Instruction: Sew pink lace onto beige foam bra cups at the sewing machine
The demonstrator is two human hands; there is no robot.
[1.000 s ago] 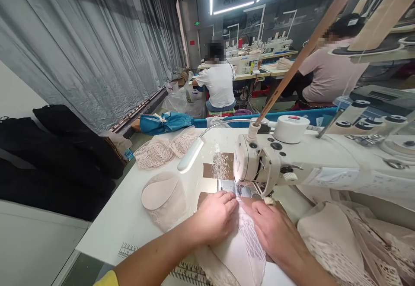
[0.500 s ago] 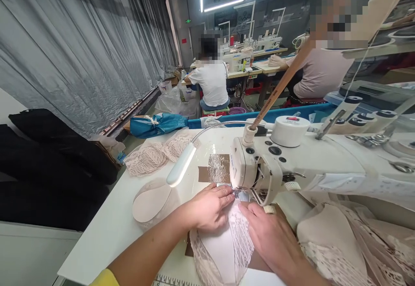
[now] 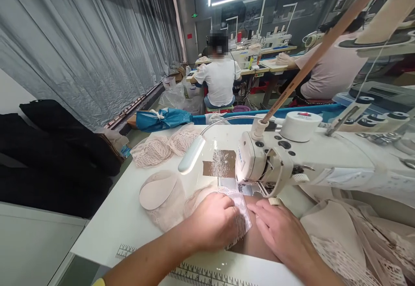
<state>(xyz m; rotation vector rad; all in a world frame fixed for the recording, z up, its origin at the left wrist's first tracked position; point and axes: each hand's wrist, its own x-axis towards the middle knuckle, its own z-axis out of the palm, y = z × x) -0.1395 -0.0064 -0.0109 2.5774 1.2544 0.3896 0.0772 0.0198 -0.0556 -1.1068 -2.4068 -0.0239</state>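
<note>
A white sewing machine (image 3: 251,158) stands in front of me, its needle area just beyond my hands. My left hand (image 3: 214,221) is closed over a pale lace bra cup (image 3: 241,204), its fingers curled on the fabric and hiding part of it. The cup's scalloped lace edge reaches up to the presser foot. My right hand (image 3: 275,225) lies on the brown machine bed, fingers stretched out, tips close to the cup's right edge. Whether they touch the lace I cannot tell. Left of my left hand lies another beige cup piece (image 3: 158,195).
Lace cups (image 3: 154,152) lie at the table's far left. A small lamp (image 3: 191,154) on a bendy neck hangs over the table. Beige lace fabric (image 3: 340,234) is heaped at the right. A ruler scale (image 3: 207,275) runs along the front. Two people sit at machines beyond.
My left hand has drawn nearer to me and curled, turning the lace cup leftward from its lengthwise position. My right hand has moved slightly right, away from the needle area. The view has shifted slightly.
</note>
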